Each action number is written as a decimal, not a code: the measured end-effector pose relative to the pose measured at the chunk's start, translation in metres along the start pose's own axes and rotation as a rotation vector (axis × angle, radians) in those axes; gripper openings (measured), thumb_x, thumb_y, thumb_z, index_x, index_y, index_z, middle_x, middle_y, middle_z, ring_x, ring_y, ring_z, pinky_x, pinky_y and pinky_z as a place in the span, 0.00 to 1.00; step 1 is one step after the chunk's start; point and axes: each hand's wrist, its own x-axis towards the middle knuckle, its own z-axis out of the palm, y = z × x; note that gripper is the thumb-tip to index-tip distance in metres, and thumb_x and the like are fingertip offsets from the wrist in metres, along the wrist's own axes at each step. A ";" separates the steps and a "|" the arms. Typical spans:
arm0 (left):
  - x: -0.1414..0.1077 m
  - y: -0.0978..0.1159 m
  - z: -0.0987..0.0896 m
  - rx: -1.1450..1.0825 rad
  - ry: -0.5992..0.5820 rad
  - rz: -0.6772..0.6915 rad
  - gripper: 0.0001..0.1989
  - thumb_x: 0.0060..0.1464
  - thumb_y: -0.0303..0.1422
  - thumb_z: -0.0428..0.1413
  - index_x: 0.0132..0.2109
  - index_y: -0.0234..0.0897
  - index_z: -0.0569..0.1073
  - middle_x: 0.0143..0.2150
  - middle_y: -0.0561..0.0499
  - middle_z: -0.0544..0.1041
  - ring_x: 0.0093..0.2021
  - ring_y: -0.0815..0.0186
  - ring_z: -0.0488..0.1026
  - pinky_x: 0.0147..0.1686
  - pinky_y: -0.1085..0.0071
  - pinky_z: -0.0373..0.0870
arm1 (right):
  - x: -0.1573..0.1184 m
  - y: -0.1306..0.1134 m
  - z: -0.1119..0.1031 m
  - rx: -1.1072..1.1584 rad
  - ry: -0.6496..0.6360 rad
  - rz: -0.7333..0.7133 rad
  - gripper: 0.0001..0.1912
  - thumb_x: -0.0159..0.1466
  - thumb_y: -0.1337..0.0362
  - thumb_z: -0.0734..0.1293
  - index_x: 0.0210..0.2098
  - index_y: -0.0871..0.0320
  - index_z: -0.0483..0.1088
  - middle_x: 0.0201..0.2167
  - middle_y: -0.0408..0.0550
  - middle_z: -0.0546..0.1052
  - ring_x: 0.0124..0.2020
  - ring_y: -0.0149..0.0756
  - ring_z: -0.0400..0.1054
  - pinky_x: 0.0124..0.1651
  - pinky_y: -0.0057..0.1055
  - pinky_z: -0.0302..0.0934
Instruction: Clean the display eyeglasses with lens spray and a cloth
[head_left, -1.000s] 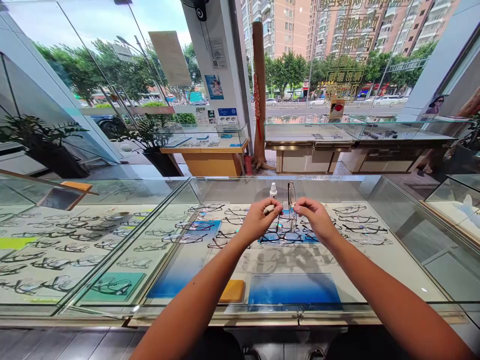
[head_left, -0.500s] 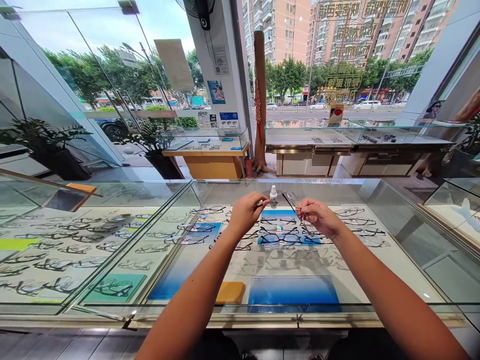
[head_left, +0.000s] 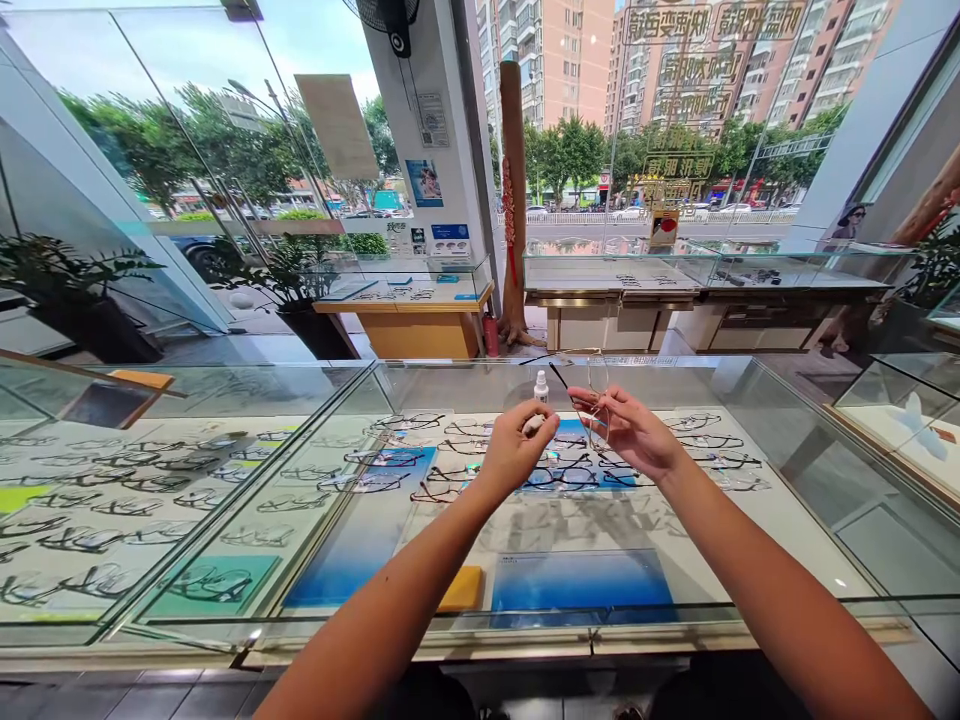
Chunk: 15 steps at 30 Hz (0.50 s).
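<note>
My right hand (head_left: 630, 430) is closed on a pair of thin-framed glasses (head_left: 598, 372), raised above the glass display case (head_left: 450, 620). One dark temple tip of the glasses points up and to the left. Just left of it, my left hand (head_left: 521, 440) has its fingers curled together; a small pale thing shows between them, too small to name. Behind my left hand stands a white bottle (head_left: 541, 384). Below both hands, rows of glasses (head_left: 562, 474) lie inside the case, some over a blue sheet.
An orange-yellow block (head_left: 460, 590) and a blue-white sheet (head_left: 581, 590) lie near the case's front edge. A framed mirror (head_left: 112, 398) stands at the left. Farther back are other display counters (head_left: 420, 330), a wooden post (head_left: 513, 200) and potted plants (head_left: 300, 290).
The glasses have turned in my right hand, their frame now higher. My left hand has turned and sits slightly lower and farther right. The view has shifted slightly.
</note>
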 end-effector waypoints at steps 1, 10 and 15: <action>-0.002 0.000 0.005 -0.051 -0.059 -0.064 0.13 0.64 0.42 0.59 0.37 0.38 0.76 0.28 0.54 0.73 0.26 0.70 0.64 0.27 0.72 0.59 | -0.001 0.002 0.002 0.014 -0.011 0.001 0.14 0.64 0.55 0.79 0.35 0.51 0.72 0.62 0.46 0.81 0.63 0.39 0.73 0.68 0.41 0.63; -0.003 0.008 0.013 -0.419 -0.212 -0.358 0.20 0.58 0.50 0.63 0.34 0.36 0.75 0.23 0.56 0.68 0.23 0.73 0.56 0.26 0.73 0.50 | -0.002 0.011 0.012 0.105 -0.064 0.002 0.13 0.65 0.56 0.79 0.35 0.52 0.73 0.63 0.48 0.80 0.68 0.42 0.70 0.68 0.43 0.65; -0.004 0.005 0.016 -0.439 -0.218 -0.385 0.19 0.56 0.50 0.64 0.34 0.37 0.76 0.21 0.58 0.63 0.21 0.73 0.54 0.25 0.72 0.47 | -0.002 0.014 0.012 0.113 -0.053 0.016 0.16 0.64 0.54 0.79 0.34 0.52 0.71 0.64 0.48 0.79 0.68 0.46 0.70 0.60 0.45 0.70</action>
